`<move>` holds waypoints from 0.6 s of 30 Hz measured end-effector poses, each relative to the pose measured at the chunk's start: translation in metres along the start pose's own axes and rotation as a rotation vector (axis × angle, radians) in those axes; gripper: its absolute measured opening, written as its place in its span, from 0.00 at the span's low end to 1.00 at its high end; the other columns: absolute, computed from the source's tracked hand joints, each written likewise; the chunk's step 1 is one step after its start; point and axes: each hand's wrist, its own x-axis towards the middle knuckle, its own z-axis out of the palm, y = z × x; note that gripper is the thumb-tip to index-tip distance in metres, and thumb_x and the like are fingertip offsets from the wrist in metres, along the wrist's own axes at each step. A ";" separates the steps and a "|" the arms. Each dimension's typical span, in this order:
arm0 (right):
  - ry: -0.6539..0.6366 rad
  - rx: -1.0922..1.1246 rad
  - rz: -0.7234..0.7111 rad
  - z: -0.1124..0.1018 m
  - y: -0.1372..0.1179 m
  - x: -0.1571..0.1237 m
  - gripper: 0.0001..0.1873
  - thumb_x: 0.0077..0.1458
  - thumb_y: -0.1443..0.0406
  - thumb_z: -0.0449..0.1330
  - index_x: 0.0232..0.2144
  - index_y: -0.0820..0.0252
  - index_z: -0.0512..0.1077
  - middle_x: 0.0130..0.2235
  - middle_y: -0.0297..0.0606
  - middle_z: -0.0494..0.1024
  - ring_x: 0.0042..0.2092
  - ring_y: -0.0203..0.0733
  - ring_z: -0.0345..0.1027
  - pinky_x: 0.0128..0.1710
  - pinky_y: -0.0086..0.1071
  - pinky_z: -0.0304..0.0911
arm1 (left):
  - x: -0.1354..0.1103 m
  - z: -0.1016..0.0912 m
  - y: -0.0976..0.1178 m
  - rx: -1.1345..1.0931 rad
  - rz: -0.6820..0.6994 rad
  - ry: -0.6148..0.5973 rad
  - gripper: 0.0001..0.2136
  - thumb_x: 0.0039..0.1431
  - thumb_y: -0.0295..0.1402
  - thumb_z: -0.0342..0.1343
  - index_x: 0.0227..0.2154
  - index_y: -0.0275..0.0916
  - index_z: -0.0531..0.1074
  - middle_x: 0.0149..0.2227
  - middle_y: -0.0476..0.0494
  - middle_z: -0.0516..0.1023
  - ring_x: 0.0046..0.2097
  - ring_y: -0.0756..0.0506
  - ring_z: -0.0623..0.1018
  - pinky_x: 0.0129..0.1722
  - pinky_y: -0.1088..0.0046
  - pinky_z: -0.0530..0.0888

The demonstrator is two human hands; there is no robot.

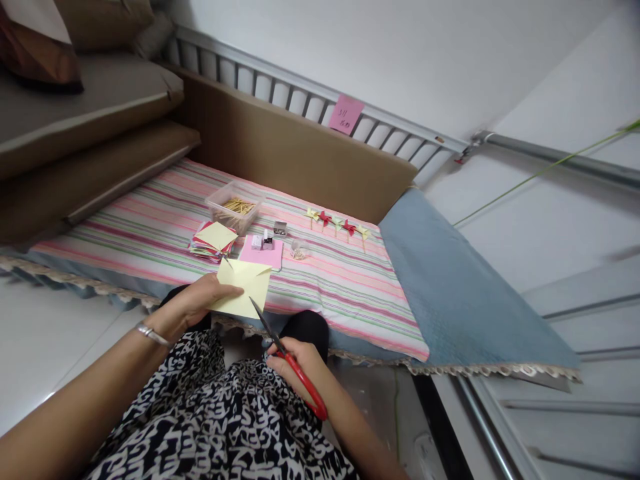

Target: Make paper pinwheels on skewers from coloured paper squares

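Note:
My left hand [205, 298] pinches the left side of a pale yellow square of paper [253, 287], held up over the near edge of the striped cloth. Cuts or creases show near its corners. In my right hand [300, 363] is a pair of scissors [300, 381] with red handles, its dark blade tips close to the paper's lower right part. Just beyond lies a stack of coloured paper squares [213, 241], a yellow one on top. Pink paper [273, 259] lies right of the stack with small boxes [263, 241] on it.
A clear plastic tub [220, 200] of wooden sticks stands behind the stack. Several small paper pinwheels [337, 222] on sticks lie to the right. A cardboard panel [290, 147] and a white rail [240, 57] close off the back; large brown packages [100, 133] sit at left.

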 end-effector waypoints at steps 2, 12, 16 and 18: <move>-0.032 -0.061 -0.032 -0.003 0.005 -0.003 0.11 0.52 0.62 0.61 0.38 0.60 0.76 0.22 0.28 0.67 0.24 0.32 0.58 0.27 0.26 0.56 | 0.002 -0.005 -0.002 -0.008 0.009 0.001 0.21 0.38 0.30 0.68 0.39 0.30 0.77 0.37 0.35 0.83 0.34 0.40 0.80 0.35 0.67 0.75; 0.159 -0.072 -0.087 -0.038 0.044 -0.011 0.20 0.52 0.66 0.58 0.49 0.58 0.67 0.39 0.39 0.76 0.36 0.39 0.71 0.39 0.32 0.65 | 0.002 -0.010 0.003 0.239 -0.077 -0.066 0.12 0.38 0.30 0.67 0.29 0.33 0.80 0.29 0.37 0.83 0.28 0.41 0.79 0.29 0.68 0.74; 0.358 0.136 -0.212 -0.039 0.023 0.015 0.24 0.51 0.60 0.62 0.50 0.56 0.63 0.41 0.39 0.74 0.42 0.42 0.72 0.46 0.36 0.65 | 0.004 0.013 -0.012 0.398 -0.142 -0.250 0.09 0.38 0.28 0.63 0.28 0.34 0.79 0.28 0.41 0.83 0.27 0.42 0.79 0.28 0.70 0.72; 0.299 0.201 -0.252 -0.034 0.011 0.031 0.24 0.49 0.62 0.63 0.48 0.55 0.63 0.39 0.36 0.74 0.40 0.40 0.72 0.43 0.35 0.66 | 0.007 0.021 -0.018 0.455 -0.145 -0.307 0.11 0.39 0.26 0.62 0.30 0.34 0.79 0.28 0.43 0.83 0.28 0.43 0.79 0.27 0.71 0.71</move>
